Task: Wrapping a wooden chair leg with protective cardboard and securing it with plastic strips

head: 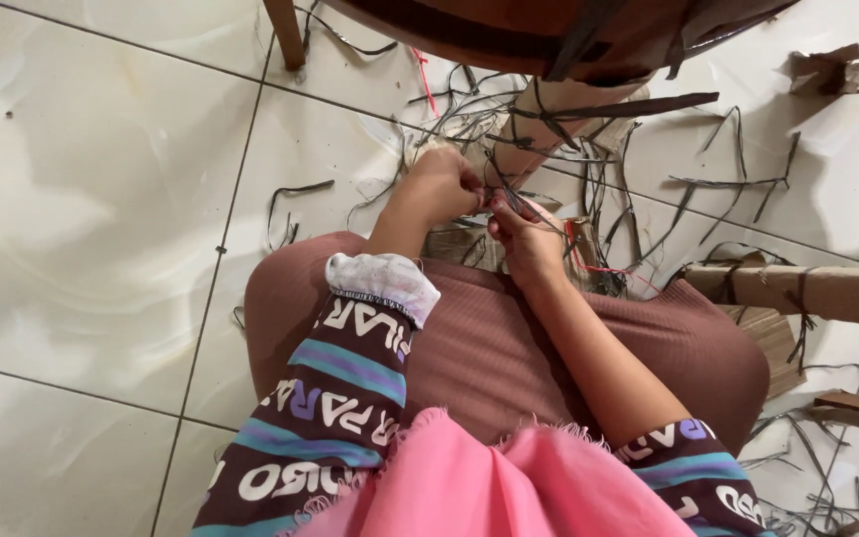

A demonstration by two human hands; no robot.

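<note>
Your left hand [444, 184] is curled narrow, fingertips pinched on the dark strips [509, 194] just above your knees. Touching it, your right hand [527, 239] grips the same bundle, fingers closed around it. The strips run up to the wooden chair leg [549, 124], near the tiled floor's [101, 199] top edge. Further right, loose cuttings [728, 184] lie scattered beside a cardboard tube [817, 291].
</note>
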